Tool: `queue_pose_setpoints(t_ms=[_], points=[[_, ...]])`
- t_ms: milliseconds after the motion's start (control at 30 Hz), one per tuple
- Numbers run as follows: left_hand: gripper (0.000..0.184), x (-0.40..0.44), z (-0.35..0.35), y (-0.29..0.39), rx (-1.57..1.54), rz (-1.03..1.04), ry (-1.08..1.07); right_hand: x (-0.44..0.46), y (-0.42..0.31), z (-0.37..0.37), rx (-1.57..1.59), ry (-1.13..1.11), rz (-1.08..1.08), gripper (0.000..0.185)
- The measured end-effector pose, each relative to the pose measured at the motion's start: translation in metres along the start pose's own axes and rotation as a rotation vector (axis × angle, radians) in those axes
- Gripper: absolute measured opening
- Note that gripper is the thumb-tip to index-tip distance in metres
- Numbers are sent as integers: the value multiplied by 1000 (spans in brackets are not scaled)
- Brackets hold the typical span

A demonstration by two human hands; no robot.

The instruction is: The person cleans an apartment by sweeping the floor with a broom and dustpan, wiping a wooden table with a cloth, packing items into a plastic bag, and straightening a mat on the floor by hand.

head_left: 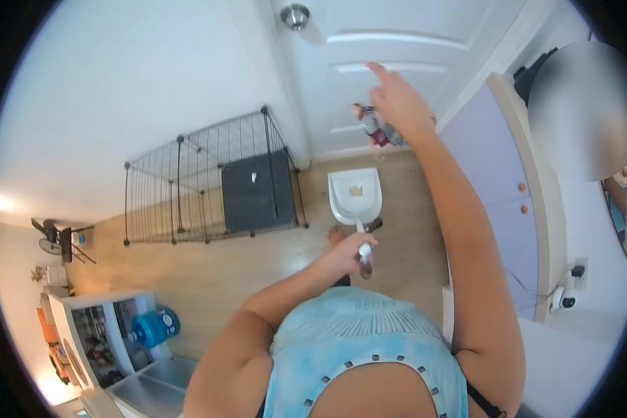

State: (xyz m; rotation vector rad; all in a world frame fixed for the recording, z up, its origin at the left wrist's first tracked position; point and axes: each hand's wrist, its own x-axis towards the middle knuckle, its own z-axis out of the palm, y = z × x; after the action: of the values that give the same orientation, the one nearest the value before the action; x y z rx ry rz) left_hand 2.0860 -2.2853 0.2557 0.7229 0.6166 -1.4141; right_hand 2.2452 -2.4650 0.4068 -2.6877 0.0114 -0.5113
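Observation:
My left hand (357, 253) is wrapped round the handle of a white long-handled dustpan (355, 212), held in front of my waist. Its pan faces away from me above the wood floor, with a small brownish patch of debris (356, 191) in it. My right hand (397, 101) is raised before the white door (397, 49), index finger stretched out to the left. A patterned cloth-like item (380, 130) in grey and dark red hangs just under the right palm; the other fingers seem curled over part of it.
A black wire pen (202, 177) with a dark panel stands on the left. Lilac cabinets (491, 160) line the right side. At the lower left are a blue water bottle (155, 327) and a white shelf unit (108, 334). A white camera (564, 299) sits at the right.

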Motion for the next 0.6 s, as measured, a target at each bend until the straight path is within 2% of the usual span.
queue_pose_setpoints(t_ms=[100,167,267,367,433,467,533,567,600], points=[[17,35,1,24,-58,29,-92,77,-21,28,-147,-39,-22,47],[17,41,10,46,-91,37,-67,122,-32,52,-154,-73,-27,48],[17,55,14,80,-107,42,-62,178,-41,82,-180,-28,-150,51],[13,72,12,100,-127,44,-42,207,-43,104,-118,-11,-197,46],[10,81,11,122,-101,115,-125,223,-45,115,-86,-46,-65,36],[10,87,11,131,-118,127,-123,230,-46,119,-80,-56,-82,36],[9,97,11,135,360,674,-241,233,-43,127,421,-71,181,34],[9,96,13,139,330,674,-225,234,-39,141,427,-104,177,34],[9,96,16,151,284,628,-262,237,-37,155,689,71,148,36]])
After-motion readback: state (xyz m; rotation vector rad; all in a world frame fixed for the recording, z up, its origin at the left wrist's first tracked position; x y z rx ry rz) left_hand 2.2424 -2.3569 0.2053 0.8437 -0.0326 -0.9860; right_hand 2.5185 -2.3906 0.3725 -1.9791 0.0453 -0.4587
